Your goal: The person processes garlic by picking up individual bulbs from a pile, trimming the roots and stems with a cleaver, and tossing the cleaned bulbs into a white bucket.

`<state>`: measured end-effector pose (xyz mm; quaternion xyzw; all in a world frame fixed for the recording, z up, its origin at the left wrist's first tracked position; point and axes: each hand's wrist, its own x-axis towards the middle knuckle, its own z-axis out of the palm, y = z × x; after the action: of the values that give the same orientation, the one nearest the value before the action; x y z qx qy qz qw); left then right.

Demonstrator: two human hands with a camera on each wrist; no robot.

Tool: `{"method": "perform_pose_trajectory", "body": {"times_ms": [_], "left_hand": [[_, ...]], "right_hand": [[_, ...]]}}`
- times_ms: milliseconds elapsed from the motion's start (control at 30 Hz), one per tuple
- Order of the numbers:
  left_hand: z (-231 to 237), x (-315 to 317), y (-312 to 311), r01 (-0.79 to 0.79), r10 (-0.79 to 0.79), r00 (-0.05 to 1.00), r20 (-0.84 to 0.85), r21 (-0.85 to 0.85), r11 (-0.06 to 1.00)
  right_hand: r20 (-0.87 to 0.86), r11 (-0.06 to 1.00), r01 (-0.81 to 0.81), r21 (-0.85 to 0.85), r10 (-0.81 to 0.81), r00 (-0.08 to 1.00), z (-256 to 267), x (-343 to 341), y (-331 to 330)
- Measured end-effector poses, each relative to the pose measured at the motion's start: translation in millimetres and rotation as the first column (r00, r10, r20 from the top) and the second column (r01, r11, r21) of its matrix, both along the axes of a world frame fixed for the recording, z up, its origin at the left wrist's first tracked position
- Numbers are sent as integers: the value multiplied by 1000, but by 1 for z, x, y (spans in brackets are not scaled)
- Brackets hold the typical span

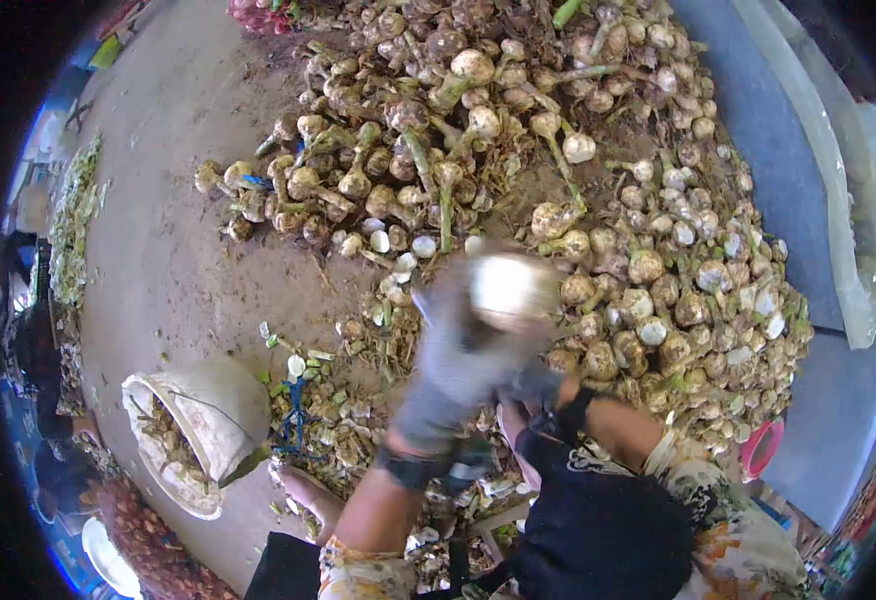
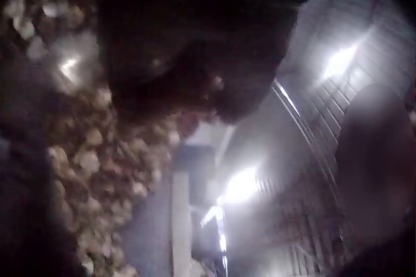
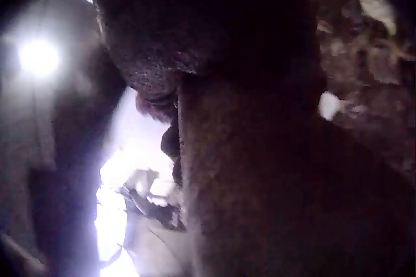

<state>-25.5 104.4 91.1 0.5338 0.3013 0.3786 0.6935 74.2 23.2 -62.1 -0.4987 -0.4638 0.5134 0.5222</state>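
Observation:
In the head view my left hand (image 1: 453, 365), in a grey glove, grips a garlic bulb (image 1: 511, 288) whose whitish face glares and is blurred by motion. Close beside it is my right hand (image 1: 535, 385), in a dark glove and partly hidden behind the left; I cannot tell what it holds. Both hands are above a litter of trimmed stalks (image 1: 358, 425). Just beyond, to the right, lies a heap of trimmed garlic bulbs (image 1: 648, 300). The wrist views are dark and blurred, with a dark gloved hand (image 3: 156, 43) filling the top of the right one.
Untrimmed garlic with long stalks (image 1: 388, 150) is piled on the floor ahead. A whitish bucket (image 1: 223, 410) with scraps lies tipped at left, near blue string (image 1: 296, 415). A pink container (image 1: 761, 448) sits at right, beside a blue-grey panel (image 1: 783, 150) and plastic sheeting (image 1: 843, 200).

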Motion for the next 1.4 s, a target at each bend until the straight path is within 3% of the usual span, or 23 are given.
{"method": "perform_pose_trajectory", "body": {"times_ms": [33,100,133,167,233,300,333,367,400,500,600,667,700,800,900,1000,1100,1167,1200,1233,1300,1367,1400], "left_hand": [[-9,18,0,122,-118,992,-34,179,976],[-19,21,32,151,30,902,-430,381,912],[-48,19,61,-54,216,856,-470,334,941],[-83,14,92,-255,380,770,-512,299,920],[-111,-1,138,-249,336,539,-772,235,940],[-153,-5,168,-102,296,267,-917,279,955],[-149,-2,169,-125,299,266,-916,275,953],[-146,-4,166,-154,315,371,-874,277,949],[-146,-13,160,-181,324,465,-824,269,946],[-192,-63,151,-179,318,724,-612,278,944],[-126,-76,89,-201,170,928,-332,-61,978],[-99,-89,59,-93,51,959,-280,-138,986],[-81,-78,44,-154,141,958,-248,-36,987],[-76,-95,24,-160,148,953,-266,-23,987],[-82,-107,15,-206,155,954,-255,-186,961],[-78,-107,7,-194,138,919,-370,-119,974],[-59,-101,-1,-168,109,928,-357,-138,976],[-33,-87,-20,-228,197,963,-182,-162,960],[-18,-78,-26,-145,136,982,-134,-60,988],[-11,-77,-32,-78,81,992,-97,35,996],[-27,-84,-18,-123,104,989,-104,-196,973],[-67,-87,6,-157,224,885,-407,194,969],[-66,-84,9,-223,268,877,-399,157,962]], "right_hand": [[2,997,36,66,-36,999,-14,-2,-11],[-227,932,-44,-361,-42,973,-3,15,-19],[-306,835,-105,-540,-78,949,4,26,-18],[-195,792,-37,-609,-105,975,-1,32,-16],[49,698,115,-707,-114,992,-11,45,-9],[77,800,115,-589,-85,993,-11,47,-9],[128,832,120,-541,-59,990,0,45,-6],[173,859,119,-498,-36,984,7,42,-6],[29,818,112,-564,-116,993,9,39,-6],[227,881,135,-454,-32,973,14,37,0],[551,961,112,-253,48,833,56,27,28],[749,996,31,-88,46,662,85,17,48],[829,1000,-29,-4,20,559,94,13,54],[879,935,-211,283,-165,448,106,4,59],[914,946,-261,192,-75,399,111,0,50],[921,956,-244,166,-61,385,117,-5,41],[908,961,-251,118,-2,419,108,-2,41],[869,965,-75,-252,260,422,62,13,53],[817,905,22,-424,372,440,58,19,59],[810,930,73,-361,273,519,56,23,48],[757,961,160,-225,69,650,62,29,31],[649,972,208,-113,-86,756,65,22,27],[573,975,217,-42,-154,805,62,19,29]]}}
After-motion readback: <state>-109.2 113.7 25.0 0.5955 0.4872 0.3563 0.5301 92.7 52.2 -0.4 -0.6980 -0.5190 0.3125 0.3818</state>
